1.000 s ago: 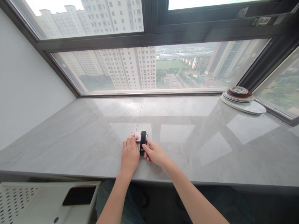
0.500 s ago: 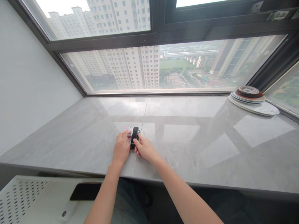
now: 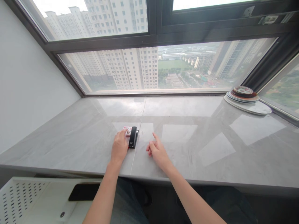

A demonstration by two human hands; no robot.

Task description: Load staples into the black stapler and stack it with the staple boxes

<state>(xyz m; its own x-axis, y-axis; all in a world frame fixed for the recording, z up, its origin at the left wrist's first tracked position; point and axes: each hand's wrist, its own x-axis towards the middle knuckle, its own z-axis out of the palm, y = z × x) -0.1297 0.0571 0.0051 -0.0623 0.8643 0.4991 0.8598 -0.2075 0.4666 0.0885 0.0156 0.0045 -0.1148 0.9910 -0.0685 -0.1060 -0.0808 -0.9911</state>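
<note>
A black stapler [image 3: 133,137] rests on the grey stone sill, its long side pointing away from me. Against its left side is a small red and white box [image 3: 127,130], partly covered by my left hand [image 3: 119,145]. The fingers of that hand are curled over the box, with the fingertips at its far edge. My right hand [image 3: 158,151] hovers or rests to the right of the stapler, apart from it. Its index finger points forward, the other fingers are loosely bent, and nothing is in it.
Several stacked plates [image 3: 244,96] sit at the far right by the window frame [image 3: 149,94]. Below the sill [image 3: 77,140], at the lower left, a dark phone-like slab [image 3: 84,192] lies on a white perforated surface [image 3: 49,199].
My right hand has let go of the stapler and moved to the right. My left hand stays at the small box. The view has shifted slightly.
</note>
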